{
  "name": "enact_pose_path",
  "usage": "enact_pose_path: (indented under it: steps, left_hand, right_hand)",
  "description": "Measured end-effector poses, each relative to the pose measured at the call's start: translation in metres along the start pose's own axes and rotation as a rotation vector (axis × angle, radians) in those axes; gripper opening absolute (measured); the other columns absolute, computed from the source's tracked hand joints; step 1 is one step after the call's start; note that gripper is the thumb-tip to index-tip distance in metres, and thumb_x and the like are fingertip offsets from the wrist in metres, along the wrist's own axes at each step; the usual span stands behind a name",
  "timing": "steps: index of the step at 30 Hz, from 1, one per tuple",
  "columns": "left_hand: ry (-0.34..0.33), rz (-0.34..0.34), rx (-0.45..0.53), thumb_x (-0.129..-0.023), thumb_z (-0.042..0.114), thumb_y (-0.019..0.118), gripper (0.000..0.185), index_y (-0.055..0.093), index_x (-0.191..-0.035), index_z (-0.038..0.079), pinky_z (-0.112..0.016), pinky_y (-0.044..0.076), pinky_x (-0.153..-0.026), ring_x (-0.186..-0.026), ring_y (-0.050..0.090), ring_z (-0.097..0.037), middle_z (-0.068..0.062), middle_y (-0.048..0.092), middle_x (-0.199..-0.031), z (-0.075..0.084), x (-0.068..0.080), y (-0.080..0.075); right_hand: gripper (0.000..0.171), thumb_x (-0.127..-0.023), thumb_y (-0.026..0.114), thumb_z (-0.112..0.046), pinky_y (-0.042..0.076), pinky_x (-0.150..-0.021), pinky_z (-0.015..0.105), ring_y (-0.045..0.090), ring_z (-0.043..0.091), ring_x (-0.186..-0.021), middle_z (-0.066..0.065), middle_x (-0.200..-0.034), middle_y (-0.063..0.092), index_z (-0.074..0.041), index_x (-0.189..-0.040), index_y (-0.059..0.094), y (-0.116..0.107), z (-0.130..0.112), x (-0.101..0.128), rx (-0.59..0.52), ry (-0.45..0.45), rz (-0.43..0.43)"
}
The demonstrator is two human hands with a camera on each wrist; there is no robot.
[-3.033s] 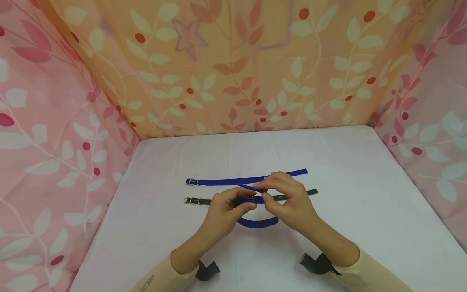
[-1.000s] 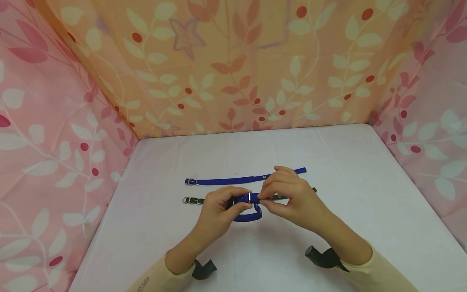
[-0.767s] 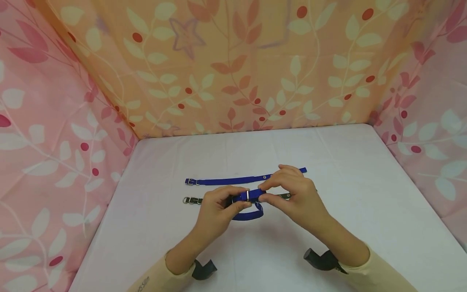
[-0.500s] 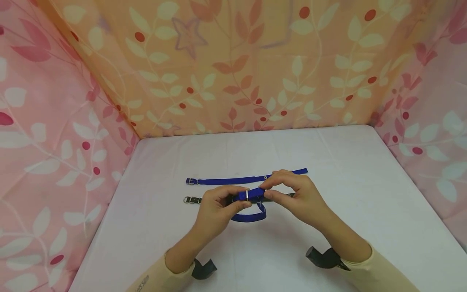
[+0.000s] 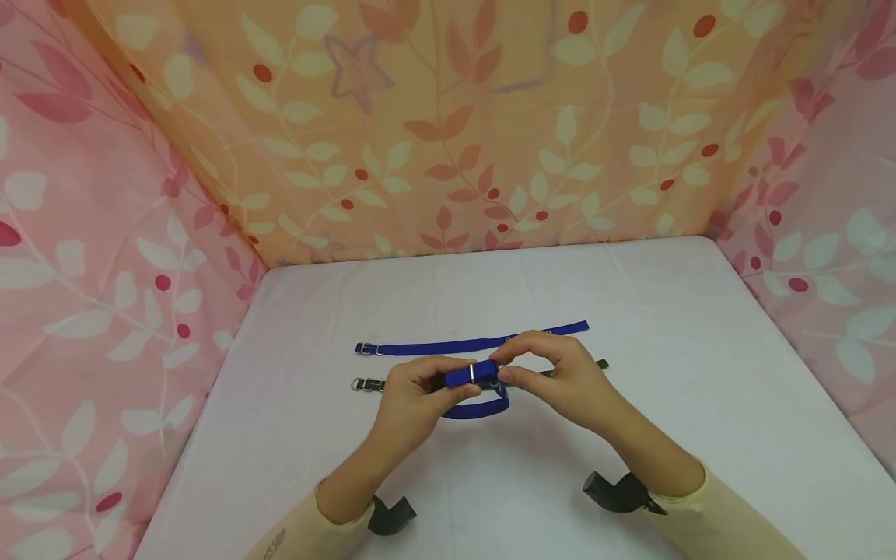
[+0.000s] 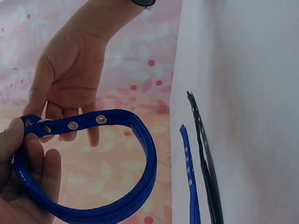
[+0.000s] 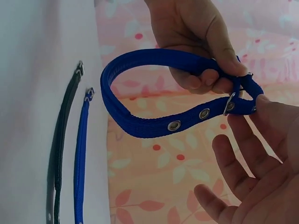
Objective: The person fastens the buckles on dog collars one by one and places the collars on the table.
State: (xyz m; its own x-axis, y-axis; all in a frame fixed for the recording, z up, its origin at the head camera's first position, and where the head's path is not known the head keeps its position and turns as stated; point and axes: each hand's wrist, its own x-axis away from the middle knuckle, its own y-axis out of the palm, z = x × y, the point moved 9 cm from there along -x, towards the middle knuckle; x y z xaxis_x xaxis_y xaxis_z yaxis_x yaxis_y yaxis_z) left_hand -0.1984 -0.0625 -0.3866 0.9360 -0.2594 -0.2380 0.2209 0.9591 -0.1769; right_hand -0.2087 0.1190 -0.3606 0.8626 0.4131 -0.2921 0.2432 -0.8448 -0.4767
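I see my left hand (image 5: 413, 397) and right hand (image 5: 560, 377) both pinching the looped blue collar (image 5: 476, 389) at its buckle (image 5: 472, 374), strap end pointing twd the right-hand pinch, loop hanging below both.

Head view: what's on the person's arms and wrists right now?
Both arms wear pale cream long sleeves; the left sleeve carries small dark lettering near the cuff. A black camera mount sits under the left wrist and under the right wrist. The left hand and right hand are bare.

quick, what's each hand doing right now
Left hand: pinching the looped blue collar beside its buckle.
Right hand: pinching the same collar's strap end.
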Motion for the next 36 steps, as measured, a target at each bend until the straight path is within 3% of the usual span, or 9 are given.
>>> enact_pose_path:
  steps: [7, 14, 21, 29, 33, 36]
  left_hand:
    - [-0.019, -0.012, 0.016, -0.085, 0.015, 0.084, 0.024, 0.080, -0.110, 0.015, -0.032, 0.062, -0.083, -0.096, 0.076, -0.017, -0.001, 0.077, -0.109, -0.004, -0.001, 0.002]
    - [-0.067, -0.003, 0.029, -0.084, 0.012, 0.085, 0.026, 0.080, -0.109, 0.011, -0.032, 0.061, -0.084, -0.096, 0.076, -0.019, -0.006, 0.077, -0.109, -0.008, -0.001, 0.002]
    - [-0.106, -0.014, 0.023, -0.085, 0.017, 0.085, 0.030, 0.079, -0.113, 0.011, -0.032, 0.061, -0.084, -0.099, 0.076, -0.021, -0.009, 0.077, -0.110, -0.008, 0.000, 0.004]
    - [-0.133, -0.093, 0.171, -0.099, 0.013, 0.070, 0.027, 0.068, -0.125, 0.005, -0.032, 0.058, -0.093, -0.100, 0.074, -0.022, -0.016, 0.072, -0.112, -0.007, 0.000, 0.005]
    - [-0.160, -0.081, 0.259, -0.101, 0.009, 0.065, 0.021, 0.062, -0.120, -0.001, -0.032, 0.058, -0.095, -0.093, 0.072, -0.022, -0.020, 0.068, -0.107, -0.008, -0.002, 0.004]
    - [-0.163, -0.044, 0.261, -0.100, 0.010, 0.068, 0.019, 0.063, -0.115, 0.000, -0.032, 0.059, -0.092, -0.089, 0.072, -0.021, -0.021, 0.068, -0.106, -0.010, -0.002, 0.003]
  right_hand:
    - [0.018, -0.092, 0.079, -0.023, 0.057, -0.096, 0.039, 0.066, 0.008, -0.109, -0.016, -0.106, 0.073, -0.028, -0.109, 0.077, 0.003, -0.002, 0.000, 0.021, -0.026, 0.016]
    - [0.017, -0.091, 0.080, -0.021, 0.053, -0.101, 0.053, 0.067, 0.011, -0.109, -0.015, -0.105, 0.074, -0.028, -0.106, 0.076, 0.006, 0.001, 0.000, -0.013, 0.018, 0.005]
    - [0.018, -0.091, 0.081, -0.023, 0.059, -0.088, 0.033, 0.068, 0.009, -0.103, -0.015, -0.104, 0.074, -0.028, -0.107, 0.077, 0.013, -0.001, 0.000, -0.011, 0.000, -0.016]
    - [0.019, -0.093, 0.078, -0.021, 0.056, -0.099, 0.045, 0.069, 0.007, -0.101, -0.014, -0.104, 0.074, -0.023, -0.111, 0.074, 0.010, 0.000, 0.001, 0.020, 0.003, 0.013]
    - [0.017, -0.094, 0.077, -0.022, 0.056, -0.098, 0.044, 0.069, 0.007, -0.101, -0.014, -0.105, 0.074, -0.023, -0.111, 0.074, 0.010, 0.002, 0.000, 0.017, 0.006, 0.023]
    - [0.017, -0.094, 0.077, -0.023, 0.058, -0.093, 0.038, 0.068, 0.006, -0.102, -0.015, -0.105, 0.074, -0.025, -0.111, 0.074, 0.011, 0.003, 0.000, 0.037, 0.009, 0.029]
